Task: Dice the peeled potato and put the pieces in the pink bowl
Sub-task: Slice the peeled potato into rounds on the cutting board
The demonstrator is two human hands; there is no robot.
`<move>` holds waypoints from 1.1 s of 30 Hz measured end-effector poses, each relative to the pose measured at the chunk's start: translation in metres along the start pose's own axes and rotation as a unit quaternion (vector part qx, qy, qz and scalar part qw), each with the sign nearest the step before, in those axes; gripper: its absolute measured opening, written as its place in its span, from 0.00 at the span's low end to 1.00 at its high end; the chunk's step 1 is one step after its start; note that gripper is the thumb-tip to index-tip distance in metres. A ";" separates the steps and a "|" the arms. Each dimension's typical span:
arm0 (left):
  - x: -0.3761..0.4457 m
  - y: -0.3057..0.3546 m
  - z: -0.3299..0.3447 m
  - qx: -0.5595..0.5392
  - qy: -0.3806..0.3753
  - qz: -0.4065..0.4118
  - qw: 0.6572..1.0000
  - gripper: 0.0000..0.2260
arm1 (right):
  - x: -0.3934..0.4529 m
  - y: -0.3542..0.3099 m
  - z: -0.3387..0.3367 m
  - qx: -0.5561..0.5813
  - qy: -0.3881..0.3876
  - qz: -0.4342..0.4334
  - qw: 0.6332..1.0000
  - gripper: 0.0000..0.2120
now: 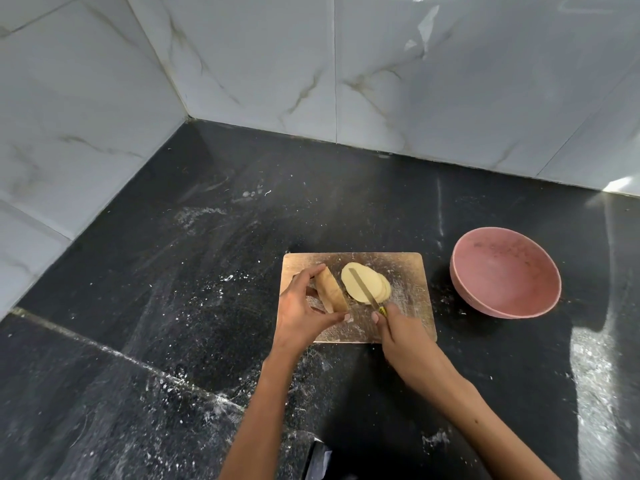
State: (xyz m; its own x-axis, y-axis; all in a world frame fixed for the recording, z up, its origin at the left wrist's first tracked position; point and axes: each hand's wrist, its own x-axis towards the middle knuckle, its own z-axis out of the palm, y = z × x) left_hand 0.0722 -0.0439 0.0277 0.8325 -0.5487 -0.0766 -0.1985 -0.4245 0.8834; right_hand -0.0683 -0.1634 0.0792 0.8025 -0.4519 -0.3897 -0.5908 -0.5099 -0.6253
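Head view shows the left hand (pixel 304 303) pinching the uncut potato chunk (pixel 330 291) upright between thumb and fingers — steadying it, probably, for another slice — while the right hand (pixel 398 327) is closed round the knife (pixel 363 289), its blade lying across the fallen slices (pixel 367 287) (still rounds, not dice) at three o'clock of the chunk. All sit on the cutting board (pixel 408 271); the pink bowl (pixel 505 271) waits empty at three o'clock beyond it — within easy reach for tipping pieces in.

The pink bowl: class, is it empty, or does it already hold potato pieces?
Empty. The pink bowl shows only its bare inside; the potato slices all lie on the cutting board.
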 end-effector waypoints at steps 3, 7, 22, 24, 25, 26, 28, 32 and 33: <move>-0.002 -0.001 -0.001 -0.019 -0.001 -0.015 1.000 0.40 | 0.006 -0.009 0.003 -0.003 0.022 -0.035 0.999 0.11; -0.003 0.001 -0.002 -0.038 -0.005 -0.017 0.999 0.38 | 0.011 -0.018 0.013 -0.003 0.034 -0.056 0.998 0.13; -0.005 0.008 -0.003 -0.119 -0.013 -0.056 0.991 0.30 | 0.012 -0.017 0.024 -0.008 0.057 -0.054 0.997 0.13; -0.004 0.008 -0.002 -0.138 -0.014 -0.071 0.988 0.31 | 0.011 -0.017 0.025 -0.015 0.057 -0.052 0.997 0.13; -0.004 0.009 -0.003 -0.147 -0.014 -0.077 0.986 0.31 | 0.011 -0.017 0.025 -0.020 0.057 -0.051 0.997 0.13; -0.003 0.008 -0.003 -0.155 -0.014 -0.081 0.984 0.32 | 0.012 -0.018 0.025 -0.025 0.058 -0.051 0.997 0.13; -0.004 0.009 -0.003 -0.167 -0.014 -0.087 0.982 0.32 | 0.012 -0.018 0.025 -0.032 0.055 -0.051 0.997 0.12; -0.006 0.013 0.000 -0.223 0.001 -0.125 0.967 0.30 | 0.012 -0.019 0.026 -0.051 0.058 -0.048 0.996 0.12; -0.007 0.014 0.002 -0.250 0.006 -0.139 0.958 0.30 | 0.012 -0.020 0.026 -0.052 0.059 -0.046 0.996 0.12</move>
State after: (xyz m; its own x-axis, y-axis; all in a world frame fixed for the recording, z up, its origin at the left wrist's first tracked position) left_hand 0.0629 -0.0470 0.0394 0.8239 -0.4551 -0.3378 0.3017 -0.1524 0.9411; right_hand -0.0447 -0.1396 0.0688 0.8413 -0.4799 -0.2487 -0.5265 -0.6235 -0.5780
